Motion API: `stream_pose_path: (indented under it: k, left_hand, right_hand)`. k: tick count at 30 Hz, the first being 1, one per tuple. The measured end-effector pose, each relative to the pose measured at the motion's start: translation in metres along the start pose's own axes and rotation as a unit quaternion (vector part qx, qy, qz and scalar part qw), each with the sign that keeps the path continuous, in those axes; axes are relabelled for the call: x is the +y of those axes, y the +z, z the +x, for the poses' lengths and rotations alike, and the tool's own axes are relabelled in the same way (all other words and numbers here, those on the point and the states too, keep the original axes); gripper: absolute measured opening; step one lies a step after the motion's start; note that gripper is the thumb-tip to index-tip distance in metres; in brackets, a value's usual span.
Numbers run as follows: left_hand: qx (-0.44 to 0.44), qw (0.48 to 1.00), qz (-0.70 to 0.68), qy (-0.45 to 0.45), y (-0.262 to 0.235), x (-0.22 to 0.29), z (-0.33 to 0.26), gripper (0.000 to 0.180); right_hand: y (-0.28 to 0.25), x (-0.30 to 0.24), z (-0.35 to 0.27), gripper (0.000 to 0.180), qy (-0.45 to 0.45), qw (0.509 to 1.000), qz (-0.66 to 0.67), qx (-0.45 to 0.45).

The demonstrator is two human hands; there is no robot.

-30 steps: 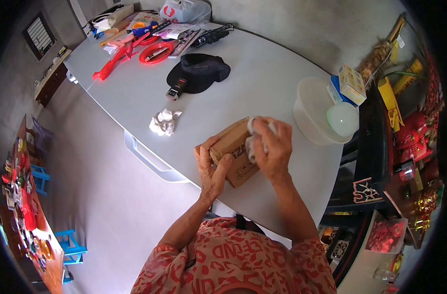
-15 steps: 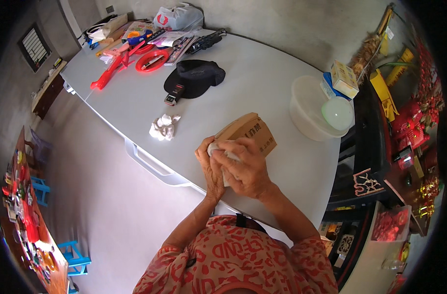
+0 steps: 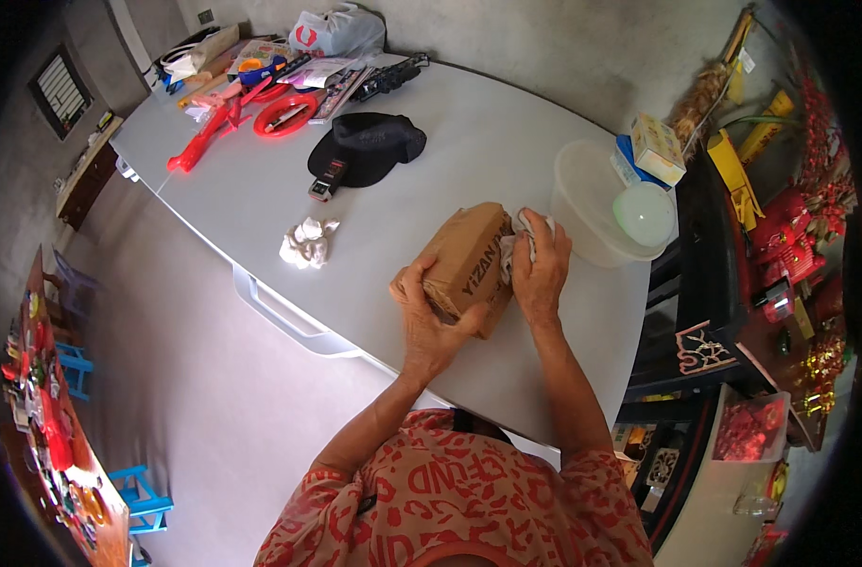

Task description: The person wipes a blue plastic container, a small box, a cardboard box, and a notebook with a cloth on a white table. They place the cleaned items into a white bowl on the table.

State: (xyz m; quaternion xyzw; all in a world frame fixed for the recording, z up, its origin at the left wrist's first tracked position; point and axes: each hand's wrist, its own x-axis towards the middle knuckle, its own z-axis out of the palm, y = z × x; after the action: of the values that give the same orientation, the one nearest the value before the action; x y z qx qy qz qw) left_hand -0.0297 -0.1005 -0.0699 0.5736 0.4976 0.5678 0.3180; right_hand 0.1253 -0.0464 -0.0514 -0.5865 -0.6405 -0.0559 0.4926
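A brown cardboard box [image 3: 466,248] with dark print on its side sits on the grey table in front of me. My left hand [image 3: 431,326] grips its near end, fingers over the top edge and thumb along the lower side. In my right hand [image 3: 542,276] is a crumpled white wad [image 3: 520,249], paper or cloth, pressed against the right side of the box. The fingers partly cover that wad. Another crumpled white wad [image 3: 306,243] lies on the table to the left.
A black cap [image 3: 374,146] and a small black device [image 3: 328,180] lie farther back. Red-handled tools [image 3: 204,137] and a plastic bag [image 3: 341,33] crowd the far left. At right stand a translucent basin [image 3: 582,203] and a yellow-white carton [image 3: 658,148].
My hands were together around the white wad over the near part of the box. They have parted: the left now grips the box, turned to another side, and the right carries the wad rightward.
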Motion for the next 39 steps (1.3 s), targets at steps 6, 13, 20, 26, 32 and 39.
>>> stream_pose_path:
  k: [6,13,20,26,32,39]
  left_hand:
    - [-0.056,0.997,0.032,0.036,-0.002,0.0,0.003,0.083]
    - [-0.09,0.984,0.05,0.148,-0.01,-0.006,-0.011,0.097]
    - [-0.133,0.987,0.068,0.051,-0.008,0.0,-0.015,0.108]
    - [-0.088,0.995,0.005,0.051,-0.005,0.0,-0.018,0.1]
    - [-0.123,0.991,-0.042,0.019,-0.005,-0.015,-0.019,0.1]
    - [-0.111,0.99,-0.088,0.014,-0.004,-0.016,-0.022,0.089]
  right_hand:
    - [-0.034,-0.028,-0.033,0.037,-0.1,0.974,0.172,-0.105]
    - [-0.067,-0.076,-0.026,0.035,-0.274,0.935,0.125,-0.185]
    - [-0.066,-0.037,0.004,0.03,-0.15,0.967,0.036,-0.203]
    - [-0.063,-0.005,0.025,0.028,-0.059,0.983,-0.057,-0.162]
    - [-0.065,-0.063,-0.002,0.027,-0.296,0.928,0.033,-0.225]
    - [-0.053,-0.072,0.015,0.024,-0.218,0.925,0.029,-0.31]
